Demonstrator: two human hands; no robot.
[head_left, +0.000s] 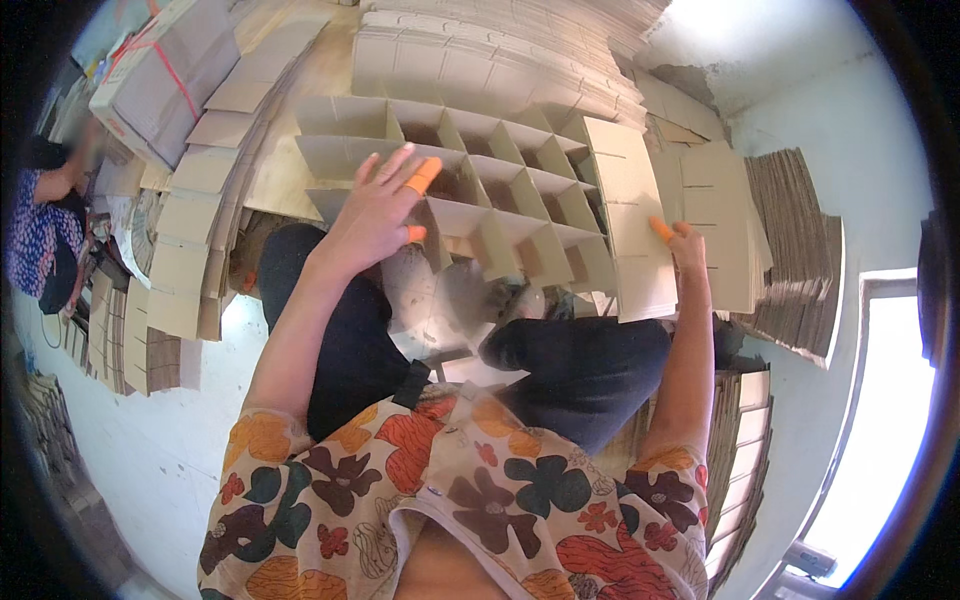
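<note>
A cardboard divider grid [490, 190] of interlocked slotted strips stands in front of me above my knees, with several square cells. My left hand [380, 212] rests over its left part, fingers spread, orange covers on two fingertips. At the grid's right end is a flat slotted cardboard strip [628, 190], its face turned up. My right hand [686, 248] is closed at that strip's right edge, one digit with an orange cover lying on the face; the other fingers are partly hidden.
Stacked slotted cardboard sheets [480, 75] fill the far side. More stacks lie at the right [795, 240] and the left [190, 230]. A grey carton [165, 75] with red strapping sits at far left, near another person [50, 220]. A bright doorway [880, 400] opens at right.
</note>
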